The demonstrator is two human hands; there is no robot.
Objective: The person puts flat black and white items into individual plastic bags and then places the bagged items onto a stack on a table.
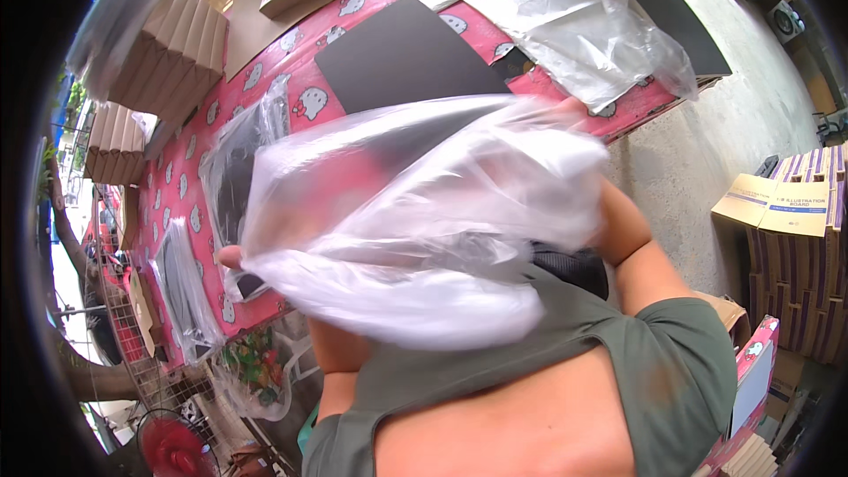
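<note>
A large clear plastic bag (424,203) is spread out in front of my body, blurred by motion. At its left edge my left hand (233,258) grips it; the thumb tip shows and the other fingers are veiled by the film. My right hand (570,112) holds the upper right side, mostly hidden behind the plastic. Just beyond the bag, a flat black board (411,53) lies on the pink patterned table cover (311,106). Left of it rests a black board in a clear bag (234,177).
A stack of clear plastic bags (565,26) lies at the far right of the table, beside another black board (671,22). Folded brown cartons (172,53) stand at the far left. Stacked cartons (795,274) are on the right floor, and a red fan (177,446) is low left.
</note>
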